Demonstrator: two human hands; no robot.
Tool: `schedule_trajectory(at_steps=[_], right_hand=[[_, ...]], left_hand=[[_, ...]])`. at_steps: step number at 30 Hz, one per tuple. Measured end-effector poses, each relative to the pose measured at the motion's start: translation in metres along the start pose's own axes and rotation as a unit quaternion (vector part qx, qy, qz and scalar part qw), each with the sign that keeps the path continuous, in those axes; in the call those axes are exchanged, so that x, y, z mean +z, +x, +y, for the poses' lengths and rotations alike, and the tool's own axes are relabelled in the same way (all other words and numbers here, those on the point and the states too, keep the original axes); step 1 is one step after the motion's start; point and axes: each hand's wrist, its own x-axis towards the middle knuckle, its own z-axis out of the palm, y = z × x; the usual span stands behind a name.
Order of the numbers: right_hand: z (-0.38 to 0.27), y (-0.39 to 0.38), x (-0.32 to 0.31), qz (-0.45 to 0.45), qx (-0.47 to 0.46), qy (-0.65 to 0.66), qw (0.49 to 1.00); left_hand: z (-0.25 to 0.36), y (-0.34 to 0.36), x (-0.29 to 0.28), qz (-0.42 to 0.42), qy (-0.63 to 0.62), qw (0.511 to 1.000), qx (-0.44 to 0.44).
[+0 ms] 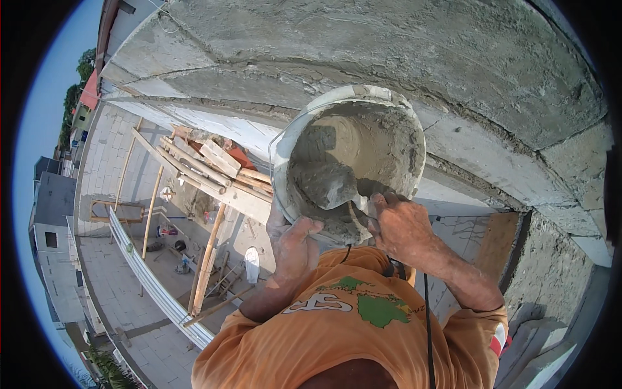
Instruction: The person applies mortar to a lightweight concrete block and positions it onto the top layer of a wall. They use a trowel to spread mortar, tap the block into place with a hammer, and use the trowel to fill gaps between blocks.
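A whitish bucket (359, 93) smeared with wet grey mortar (392, 146) is tilted so that I look into its mouth, close in front of my body. My left hand (295, 249) grips its near left side, the thumb at the rim and the other fingers partly hidden. With my right hand (403, 228), closed at the near right rim, I hold a trowel. The mortar-coated trowel blade (329, 186) lies inside the bucket, over the mortar; its handle is mostly covered by my fingers.
A rough grey plastered wall (389, 39) runs just beyond the bucket. Far below on the left stand a scaffold of wooden poles and planks (223, 185), long metal sheets (149, 275) and block walls (110, 175). Grey blocks (534, 343) lie at lower right.
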Motion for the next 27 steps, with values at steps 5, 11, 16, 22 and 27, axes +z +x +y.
schedule_trajectory(at_steps=[5,11,16,22,27], right_hand=[[0.014,0.004,0.004,0.033,0.009,0.060,0.998],[0.026,-0.044,-0.047,0.047,0.059,0.177,0.981],[0.047,-0.108,-0.091,0.159,0.087,0.209,0.961],[0.058,-0.179,-0.155,0.376,0.115,0.120,0.912],[0.097,-0.190,-0.179,0.377,0.072,0.299,0.874]], left_hand=[[-0.006,-0.001,-0.003,-0.013,-0.006,1.000,-0.017],[-0.007,0.010,-0.012,-0.041,-0.044,0.998,-0.028],[0.001,0.005,0.001,-0.036,-0.084,0.994,-0.054],[0.000,0.001,0.002,-0.057,-0.070,0.994,-0.055],[-0.005,0.004,0.001,-0.045,-0.072,0.992,-0.095]])
